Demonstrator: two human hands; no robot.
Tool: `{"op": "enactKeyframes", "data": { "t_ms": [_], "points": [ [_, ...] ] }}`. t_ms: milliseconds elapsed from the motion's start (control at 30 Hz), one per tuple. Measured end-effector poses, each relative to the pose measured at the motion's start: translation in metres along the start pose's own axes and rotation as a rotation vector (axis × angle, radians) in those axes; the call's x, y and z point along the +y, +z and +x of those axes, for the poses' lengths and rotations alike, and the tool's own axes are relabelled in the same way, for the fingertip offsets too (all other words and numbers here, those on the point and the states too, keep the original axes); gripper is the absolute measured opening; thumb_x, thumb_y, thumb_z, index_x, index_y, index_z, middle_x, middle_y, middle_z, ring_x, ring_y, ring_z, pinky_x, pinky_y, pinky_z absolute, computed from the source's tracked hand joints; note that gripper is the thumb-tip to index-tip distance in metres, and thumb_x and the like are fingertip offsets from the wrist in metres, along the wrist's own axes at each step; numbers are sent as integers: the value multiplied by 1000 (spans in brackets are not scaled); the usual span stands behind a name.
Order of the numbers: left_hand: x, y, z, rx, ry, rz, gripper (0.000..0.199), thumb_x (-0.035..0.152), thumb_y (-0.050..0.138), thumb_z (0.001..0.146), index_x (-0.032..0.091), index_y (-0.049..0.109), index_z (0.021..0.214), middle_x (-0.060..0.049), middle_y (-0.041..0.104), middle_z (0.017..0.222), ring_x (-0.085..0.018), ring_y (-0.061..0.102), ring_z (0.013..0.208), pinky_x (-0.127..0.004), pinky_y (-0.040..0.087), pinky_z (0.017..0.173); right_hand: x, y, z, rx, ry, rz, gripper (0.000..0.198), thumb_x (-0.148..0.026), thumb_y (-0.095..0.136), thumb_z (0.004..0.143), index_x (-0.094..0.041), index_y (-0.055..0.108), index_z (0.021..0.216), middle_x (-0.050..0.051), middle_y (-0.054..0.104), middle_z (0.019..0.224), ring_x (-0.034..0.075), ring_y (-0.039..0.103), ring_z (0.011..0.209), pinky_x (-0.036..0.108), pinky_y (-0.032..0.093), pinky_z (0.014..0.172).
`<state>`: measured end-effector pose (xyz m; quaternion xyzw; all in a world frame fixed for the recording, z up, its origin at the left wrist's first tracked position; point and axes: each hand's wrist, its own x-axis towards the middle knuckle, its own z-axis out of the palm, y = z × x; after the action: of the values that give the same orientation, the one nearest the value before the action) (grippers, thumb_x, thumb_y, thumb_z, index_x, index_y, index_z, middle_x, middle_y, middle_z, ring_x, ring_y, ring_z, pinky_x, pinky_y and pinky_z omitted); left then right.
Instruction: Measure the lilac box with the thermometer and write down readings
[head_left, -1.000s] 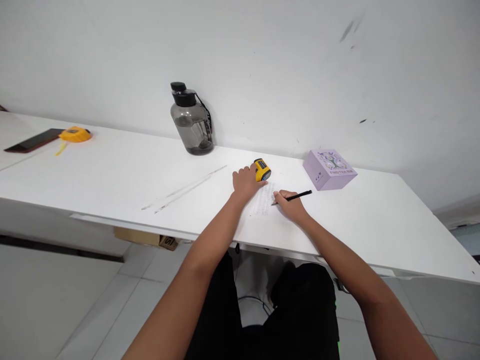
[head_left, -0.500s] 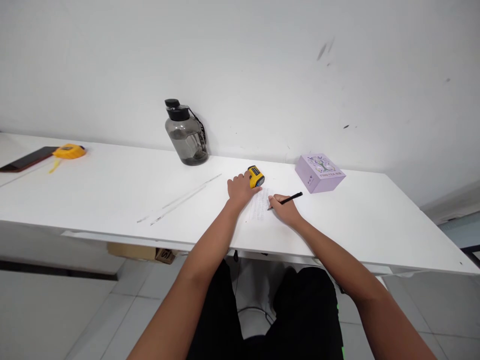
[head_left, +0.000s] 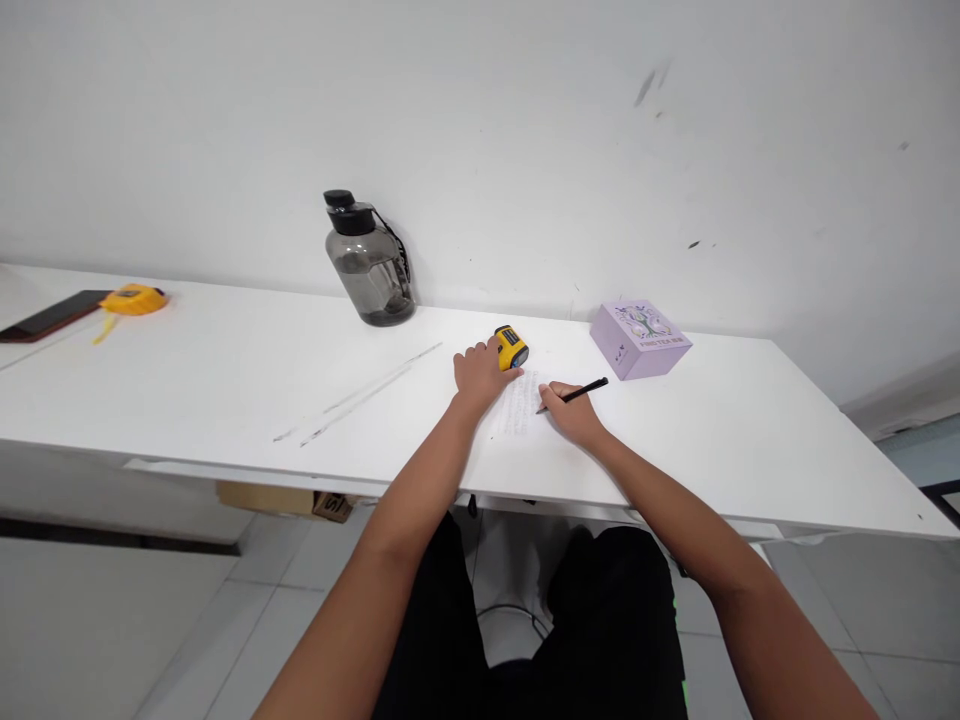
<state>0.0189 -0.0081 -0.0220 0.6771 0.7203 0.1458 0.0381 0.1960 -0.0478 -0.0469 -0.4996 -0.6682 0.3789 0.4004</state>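
Note:
My right hand is closed around a slim black pen, whose tip points down-left onto a sheet of white paper with rows of faint writing. To the left, my left hand lies flat by the paper's upper left edge, fingers spread and thumb reaching right. A boxy yellow-and-black device with dark markings sits at its index finger and thumb. The fingertips overlap its left side; I cannot tell how firmly they touch it. The paper's outline blends into the white table.
Against the wall stand a grey translucent water jug with a black lid and a lilac tea box. An orange-yellow tape measure lies beside a dark flat object at far left. Grey streaks mark the white table.
My right hand and pen have shifted very slightly on the paper. The left hand stays in place. The whole view has moved a little with my head.

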Motion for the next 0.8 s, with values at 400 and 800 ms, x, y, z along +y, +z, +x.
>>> {"op": "enactKeyframes", "data": {
  "t_ms": [400,800],
  "points": [
    [2,-1,1,-24,-19,0,72,65,61,78,23,45,133,-12,63,124,-32,56,113,-41,37,90,-4,0,-1,-42,11,-12,39,-43,53,84,-21,47,52,-2,51,53,13,46,55,27,36,57],
    [2,-2,0,-26,-22,-2,69,66,59,79,27,43,134,-12,62,128,-32,55,116,-42,36,93,-1,-5,10,22,110,175,43,-54,57,84,-20,61,58,-3,47,48,12,42,50,27,32,52]
  ]
}}
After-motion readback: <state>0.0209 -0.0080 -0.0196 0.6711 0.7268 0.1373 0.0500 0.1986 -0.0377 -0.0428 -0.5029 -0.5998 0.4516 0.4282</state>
